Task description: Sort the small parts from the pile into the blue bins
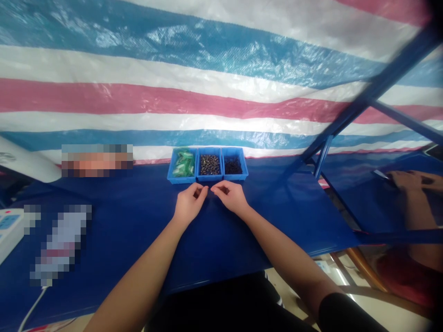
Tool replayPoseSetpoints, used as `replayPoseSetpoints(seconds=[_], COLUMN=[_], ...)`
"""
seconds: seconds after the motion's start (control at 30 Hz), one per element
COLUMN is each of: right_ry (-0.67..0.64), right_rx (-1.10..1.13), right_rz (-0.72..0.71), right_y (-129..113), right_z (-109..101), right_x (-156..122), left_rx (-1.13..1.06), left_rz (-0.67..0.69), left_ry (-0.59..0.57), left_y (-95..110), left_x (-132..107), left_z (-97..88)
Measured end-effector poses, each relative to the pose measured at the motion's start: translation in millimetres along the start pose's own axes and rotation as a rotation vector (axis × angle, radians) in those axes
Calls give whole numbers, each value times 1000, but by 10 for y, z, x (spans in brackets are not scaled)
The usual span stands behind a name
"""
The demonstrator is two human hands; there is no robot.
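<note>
My left hand (188, 203) and my right hand (231, 197) are held close together above the blue table, just in front of three small bins. Thumb and fingers are pinched on both, with the fingertips a small gap apart. Whatever they hold, if anything, is too small to make out. The left bin (170, 174) contains green and whitish plastic packets (184, 163). Many small brass-and-dark metal pieces (209, 164) fill the middle bin (209, 178). In the right bin (236, 177) lie small black pieces (233, 165).
A white power strip (12, 233) and a blurred-out object (60, 249) with a white cable (31, 306) lie on the left. Blue metal framing (346, 108) rises at right; beyond it are another person's hands (410, 179). A striped tarp (194, 99) hangs behind the table (221, 244).
</note>
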State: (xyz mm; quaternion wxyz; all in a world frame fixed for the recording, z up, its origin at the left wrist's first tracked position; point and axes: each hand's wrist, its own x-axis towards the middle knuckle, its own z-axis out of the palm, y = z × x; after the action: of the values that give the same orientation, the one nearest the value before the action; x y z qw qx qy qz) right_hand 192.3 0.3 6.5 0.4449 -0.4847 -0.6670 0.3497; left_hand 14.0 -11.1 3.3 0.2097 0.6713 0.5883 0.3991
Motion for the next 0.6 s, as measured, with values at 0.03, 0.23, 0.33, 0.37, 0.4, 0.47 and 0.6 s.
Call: replayPoseSetpoints(seconds=[0.03, 0.23, 0.33, 0.37, 0.4, 0.47, 0.6], right_ry=[10, 19, 1, -7, -13, -23, -45], right_rx=[-11, -33, -4, 8, 16, 18, 6], right_rz=[11, 63, 60, 60, 59, 59, 53], right_y=[-5, 22, 55, 63, 70, 74, 59], right_z=[0, 1, 18, 25, 32, 42, 34], right_x=[-3, -10, -9, -10, -10, -12, -14], left_rx=[-10, -80, -14, 8, 28, 62, 118], left_rz=[-32, -175, -188, -187, -187, -196, -220], left_ry=[59, 229, 223, 227, 231, 235, 218], left_y=[4, -55, -81, -83, -82, -81, -108], left_x=[3, 50, 71, 76, 81, 90, 117], left_z=[-9, -56, -57, -56, -57, -62, -89])
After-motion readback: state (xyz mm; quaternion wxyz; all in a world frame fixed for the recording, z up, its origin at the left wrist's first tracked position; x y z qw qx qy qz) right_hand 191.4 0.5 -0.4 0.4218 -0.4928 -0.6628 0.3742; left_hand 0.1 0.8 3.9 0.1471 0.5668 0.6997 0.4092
